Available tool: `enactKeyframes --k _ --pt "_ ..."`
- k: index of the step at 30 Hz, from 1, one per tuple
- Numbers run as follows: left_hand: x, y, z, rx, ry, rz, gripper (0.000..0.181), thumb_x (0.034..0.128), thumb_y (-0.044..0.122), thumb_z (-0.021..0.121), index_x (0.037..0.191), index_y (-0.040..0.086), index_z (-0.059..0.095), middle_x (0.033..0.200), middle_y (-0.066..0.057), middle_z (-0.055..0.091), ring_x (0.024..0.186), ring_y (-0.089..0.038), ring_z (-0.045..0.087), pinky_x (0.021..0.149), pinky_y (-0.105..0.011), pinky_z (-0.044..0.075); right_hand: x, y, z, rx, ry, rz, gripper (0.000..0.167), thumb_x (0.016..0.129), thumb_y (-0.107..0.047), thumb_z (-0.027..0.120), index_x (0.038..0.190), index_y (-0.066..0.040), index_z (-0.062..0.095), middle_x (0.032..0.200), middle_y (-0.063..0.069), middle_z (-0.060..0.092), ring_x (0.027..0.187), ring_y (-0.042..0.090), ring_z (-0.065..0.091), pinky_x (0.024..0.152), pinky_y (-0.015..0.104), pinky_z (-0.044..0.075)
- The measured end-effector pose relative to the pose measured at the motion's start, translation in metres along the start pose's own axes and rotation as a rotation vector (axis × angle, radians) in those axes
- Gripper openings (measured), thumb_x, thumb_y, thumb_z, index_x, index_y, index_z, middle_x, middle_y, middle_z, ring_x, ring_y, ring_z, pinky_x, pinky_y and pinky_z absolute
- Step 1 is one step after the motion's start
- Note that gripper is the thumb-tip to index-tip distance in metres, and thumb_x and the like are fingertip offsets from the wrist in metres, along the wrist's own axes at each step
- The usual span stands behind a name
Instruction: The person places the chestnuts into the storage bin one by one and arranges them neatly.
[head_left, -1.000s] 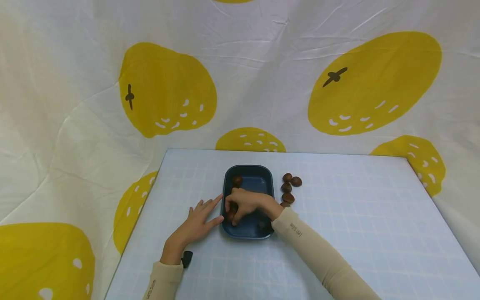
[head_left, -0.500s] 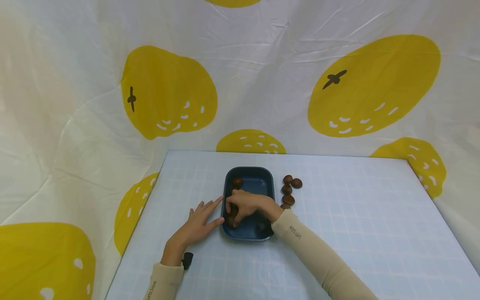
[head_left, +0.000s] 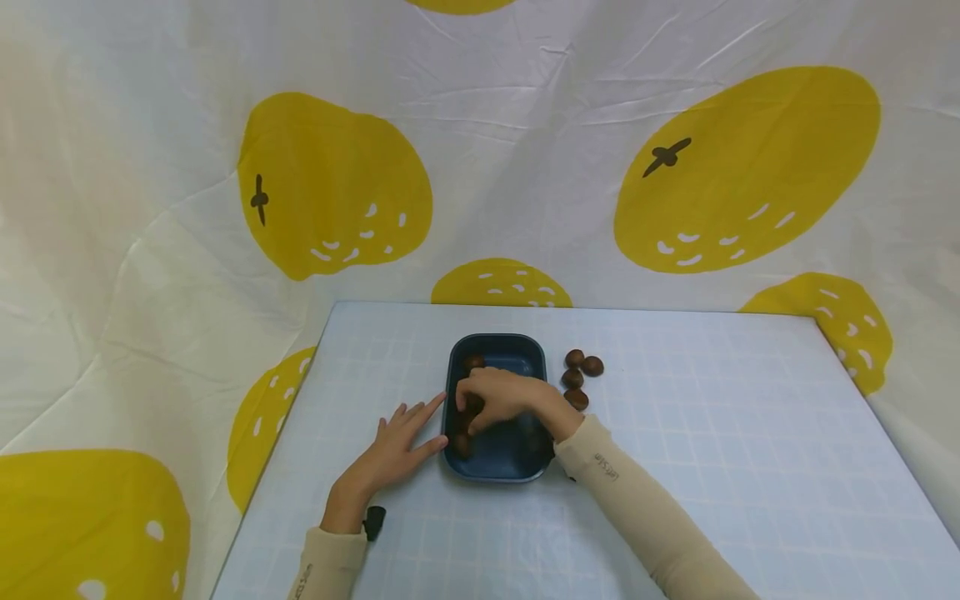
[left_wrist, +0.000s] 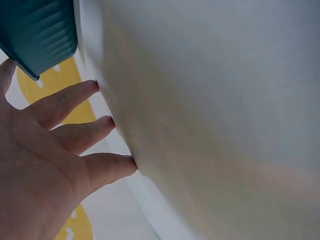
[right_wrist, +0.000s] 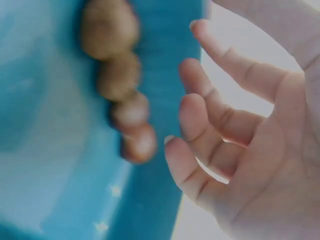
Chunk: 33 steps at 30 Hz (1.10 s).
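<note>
A dark blue rectangular tray (head_left: 495,472) stands on the table. Along its left wall, several brown chestnuts (right_wrist: 110,29) form a row, blurred in the right wrist view. My right hand (head_left: 501,397) is over the tray, above that row. Its fingers are loosely bent and apart, and its palm (right_wrist: 270,165) holds nothing. With spread fingers, my left hand (head_left: 393,450) rests on the table at the tray's left side. Two of its digits reach the tray's outer wall (left_wrist: 42,37). The right hand hides part of the row in the head view.
Right of the tray lie several loose chestnuts (head_left: 574,378) on the table. The white tabletop (head_left: 735,433) has a pale grid pattern. Behind it hangs a white cloth (head_left: 525,167) printed with yellow fruit.
My right hand has let go of the chestnut near the tray's front left and drawn up and slightly to the right. The left hand stays in place.
</note>
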<state>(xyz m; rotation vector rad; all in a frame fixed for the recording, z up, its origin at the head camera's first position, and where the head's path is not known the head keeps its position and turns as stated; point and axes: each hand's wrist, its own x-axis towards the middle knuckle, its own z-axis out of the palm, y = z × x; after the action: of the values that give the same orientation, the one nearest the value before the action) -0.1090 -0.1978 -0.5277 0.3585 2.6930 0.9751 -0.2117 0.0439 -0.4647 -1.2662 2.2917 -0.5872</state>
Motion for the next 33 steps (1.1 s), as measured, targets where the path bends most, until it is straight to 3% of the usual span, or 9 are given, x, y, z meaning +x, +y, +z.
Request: enactKeyframes --k 5,9,16,21,26,33 --pt "0.0 -0.002 0.0 -0.003 -0.005 -0.007 0.073 0.0948 0.066 0.051 0.158 0.046 0.021 0.16 -0.007 0.032 0.146 -0.05 0.011 0.106 -0.077 0.001 -0.024 0.003 -0.023 0.072 0.175 -0.063 0.033 0.088 -0.025 0.079 0.117 -0.013 0.068 0.11 0.003 0.062 0.101 0.023 0.058 0.085 0.036 0.049" --pt "0.0 -0.003 0.0 0.001 -0.004 -0.015 0.073 0.094 0.068 0.051 0.157 0.048 0.021 0.161 -0.006 0.031 0.147 -0.05 0.011 0.107 -0.077 0.0 -0.045 0.008 -0.035 0.139 0.309 -0.076 0.031 0.09 -0.023 0.078 0.118 -0.012 0.068 0.114 0.003 0.064 0.103 0.022 0.058 0.089 0.043 0.051" --pt "0.0 -0.003 0.002 0.001 0.023 0.006 0.072 0.0944 0.064 0.054 0.158 0.045 0.024 0.16 -0.007 0.033 0.146 -0.051 0.013 0.106 -0.078 0.001 -0.082 0.02 -0.046 0.231 0.536 -0.003 0.029 0.09 -0.019 0.078 0.117 -0.013 0.069 0.113 0.004 0.063 0.1 0.028 0.058 0.086 0.048 0.05" --pt "0.001 -0.004 0.002 -0.003 0.014 0.009 0.073 0.0943 0.065 0.054 0.158 0.046 0.024 0.16 -0.006 0.032 0.146 -0.05 0.012 0.106 -0.078 0.001 -0.104 0.043 -0.048 0.232 0.684 0.085 0.029 0.092 -0.019 0.076 0.119 -0.014 0.07 0.116 0.003 0.064 0.099 0.023 0.059 0.085 0.046 0.05" --pt "0.0 -0.004 0.002 -0.006 0.009 0.001 0.072 0.094 0.067 0.052 0.157 0.047 0.023 0.161 -0.007 0.031 0.146 -0.05 0.012 0.106 -0.077 0.001 -0.121 0.07 -0.045 0.234 0.773 0.192 0.031 0.092 -0.019 0.076 0.121 -0.009 0.069 0.115 0.007 0.062 0.101 0.028 0.059 0.087 0.047 0.048" --pt "0.0 -0.004 0.001 0.004 0.015 0.012 0.073 0.0944 0.065 0.054 0.158 0.045 0.023 0.16 -0.008 0.033 0.146 -0.051 0.012 0.105 -0.078 0.001 -0.135 0.111 -0.028 0.234 0.811 0.308 0.037 0.093 -0.017 0.075 0.126 -0.004 0.065 0.115 0.017 0.06 0.105 0.042 0.057 0.09 0.058 0.047"
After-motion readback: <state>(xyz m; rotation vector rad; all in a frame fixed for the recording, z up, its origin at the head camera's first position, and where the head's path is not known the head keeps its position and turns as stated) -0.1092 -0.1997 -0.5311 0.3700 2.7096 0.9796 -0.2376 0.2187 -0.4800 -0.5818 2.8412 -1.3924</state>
